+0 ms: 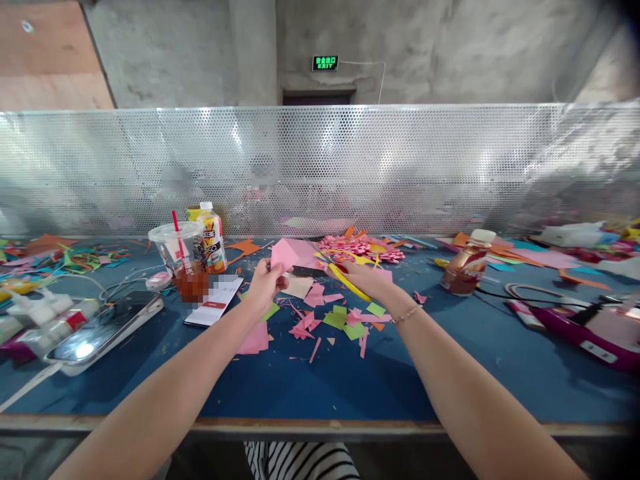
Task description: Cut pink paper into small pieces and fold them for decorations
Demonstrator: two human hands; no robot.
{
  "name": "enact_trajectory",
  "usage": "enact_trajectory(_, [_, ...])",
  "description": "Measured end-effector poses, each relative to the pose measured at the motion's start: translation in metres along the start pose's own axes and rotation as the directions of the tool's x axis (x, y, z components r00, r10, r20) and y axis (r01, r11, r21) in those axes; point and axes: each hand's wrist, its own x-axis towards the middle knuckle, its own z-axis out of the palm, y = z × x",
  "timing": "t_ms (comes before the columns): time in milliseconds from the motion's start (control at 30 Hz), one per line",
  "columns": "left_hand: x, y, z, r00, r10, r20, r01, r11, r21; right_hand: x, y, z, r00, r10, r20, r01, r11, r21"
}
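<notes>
My left hand (263, 283) pinches a sheet of pink paper (290, 253) and holds it up above the blue table (320, 380). My right hand (365, 279) grips yellow-handled scissors (345, 279), whose blades reach into the pink paper from the right. Below both hands lie several pink, green and orange paper scraps (340, 319). A thin bracelet (405, 315) circles my right wrist.
A plastic cup with a red straw (183, 260) and an orange drink bottle (213, 239) stand at left, beside a phone (105, 328) and a white card (214, 300). A brown bottle (465, 263) stands at right. A perforated metal screen (320, 167) backs the table.
</notes>
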Motion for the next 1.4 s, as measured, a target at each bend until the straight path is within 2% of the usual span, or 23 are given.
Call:
enact_trajectory(100, [0.002,-0.001,0.001,0.998,0.054,-0.023,-0.054,0.998,-0.036,-0.003,-0.002,0.001,0.995,-0.008,0.104,-0.007,0.99,0.138])
enact_trajectory(233, [0.003,0.001,0.002,0.995,0.091,-0.052,-0.094,0.994,-0.061,-0.005,-0.01,0.015,0.981,-0.022,0.191,-0.042,0.945,0.325])
enact_trajectory(267, [0.002,0.002,0.002,0.994,0.098,-0.059,-0.101,0.993,-0.061,-0.006,-0.014,0.019,0.981,-0.042,0.187,-0.024,0.943,0.333])
enact_trajectory(400, [0.001,0.005,0.001,0.987,0.137,-0.082,-0.138,0.99,-0.011,-0.01,-0.029,0.032,0.969,-0.229,0.095,0.191,0.933,0.306])
enact_trajectory(567, [0.0,0.006,0.0,0.974,0.212,-0.076,-0.21,0.977,0.043,-0.013,-0.033,0.036,0.954,-0.275,0.123,0.241,0.941,0.236])
enact_trajectory(767, [-0.001,0.005,0.001,0.977,0.212,-0.016,-0.212,0.977,0.038,-0.017,-0.038,0.035,0.951,-0.254,0.175,0.202,0.941,0.27])
enact_trajectory(1000, [-0.001,0.005,0.002,0.979,0.203,-0.013,-0.202,0.978,0.043,-0.024,-0.051,0.032,0.948,-0.246,0.201,0.14,0.892,0.431])
enact_trajectory(1233, [-0.001,0.002,0.001,0.976,0.217,0.013,-0.216,0.967,0.137,-0.022,-0.053,0.038,0.948,-0.232,0.219,0.091,0.854,0.512])
enact_trajectory(1400, [-0.002,0.0,0.002,0.975,0.217,0.039,-0.22,0.96,0.171,-0.027,-0.06,0.031,0.945,-0.192,0.264,0.031,0.857,0.515])
